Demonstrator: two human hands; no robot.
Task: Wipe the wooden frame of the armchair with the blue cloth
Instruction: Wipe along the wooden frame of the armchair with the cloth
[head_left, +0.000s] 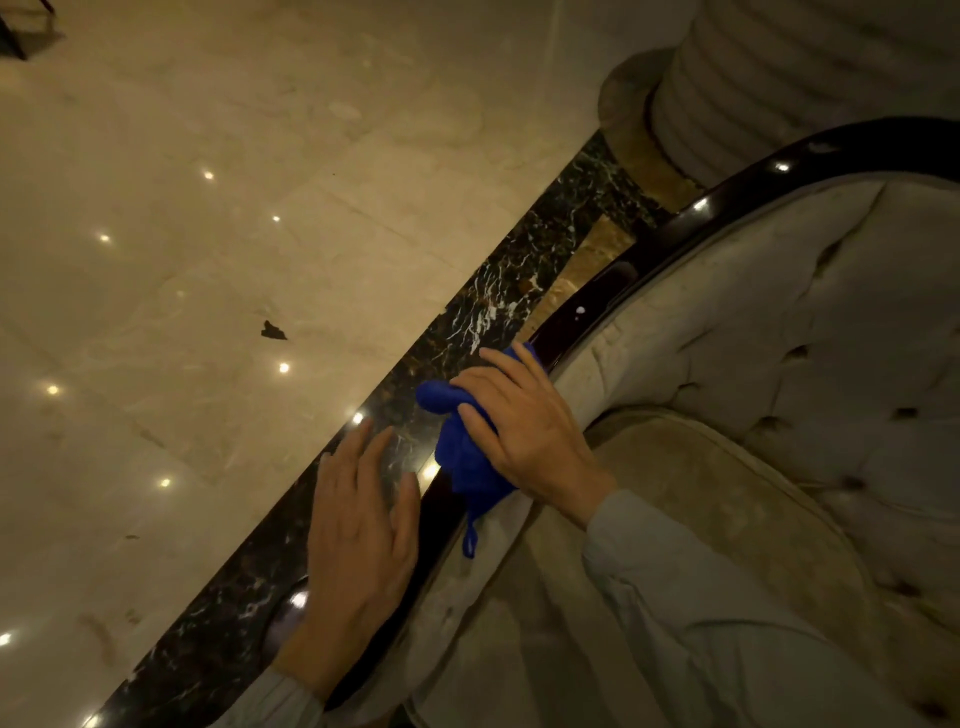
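The armchair's dark glossy wooden frame curves from the lower left up to the upper right, around beige tufted upholstery. My right hand presses a crumpled blue cloth onto the frame near its middle; a corner of the cloth hangs down over the fabric. My left hand lies flat with fingers spread on the frame just below the cloth and holds nothing.
A polished beige marble floor with a black veined marble strip lies left of the chair. A small dark scrap sits on the floor. A fluted column base stands at the upper right, close behind the chair.
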